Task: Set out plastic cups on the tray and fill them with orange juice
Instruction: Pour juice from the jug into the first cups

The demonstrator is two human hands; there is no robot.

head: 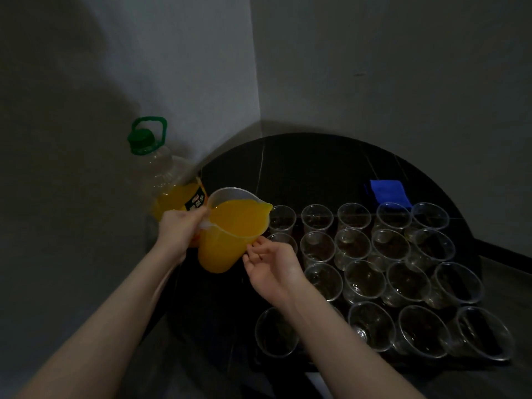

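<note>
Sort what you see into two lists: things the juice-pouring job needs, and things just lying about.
Needed for the job:
jug of orange juice, gripped by the left hand
right hand, touching the jug's side
empty plastic cups
tray
juice bottle, partly full

Lying about:
blue cloth

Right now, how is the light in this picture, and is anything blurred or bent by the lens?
Head view: dim overall, walls grey and shadowed; only the orange juice in the pitcher and the blue cloth show strong colour. The clear cups give faint glints. Wide-angle lens bends the black table edge and stretches the forearms. The right hand looks slightly soft.
</note>
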